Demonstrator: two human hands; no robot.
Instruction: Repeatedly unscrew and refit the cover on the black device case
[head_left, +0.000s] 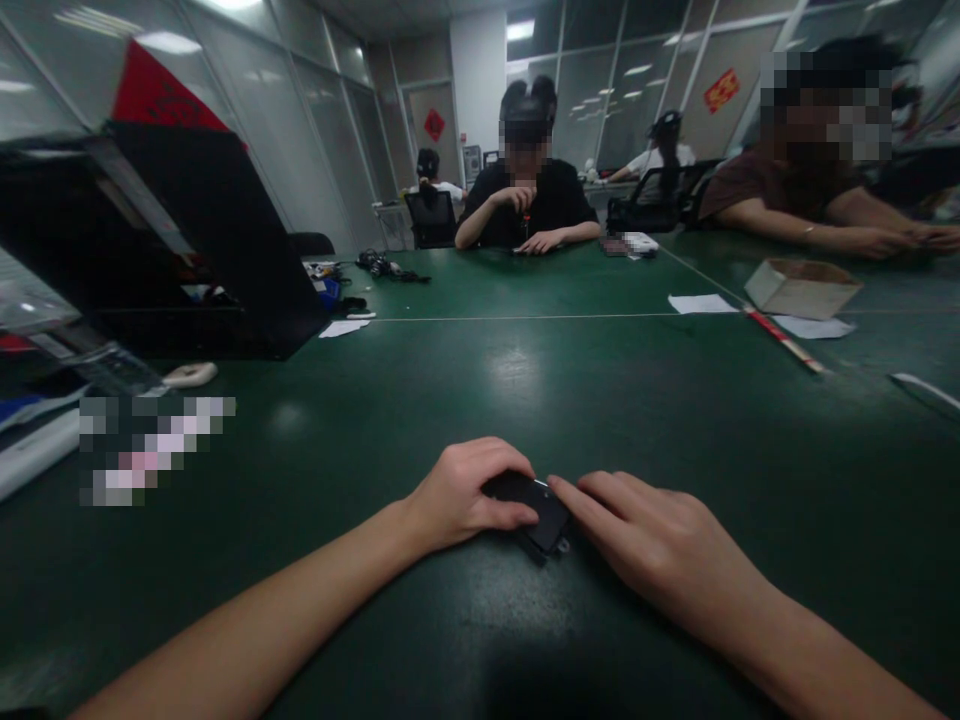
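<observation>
A small flat black object [541, 512], about the size of a phone or card case, lies on the dark green table [525, 390] close to me. My left hand [465, 495] is curled over its left end, thumb pressed along its near side. My right hand [660, 545] rests beside it on the right, fingers together and stretched out, with the fingertips touching its right edge. Most of the object is hidden under my left fingers.
A black open case [187, 250] and clutter stand at the left. A cardboard box [801, 287], white papers [703, 303] and a red-and-white stick [784, 342] lie at the right. People sit at the far side and at the right of the table.
</observation>
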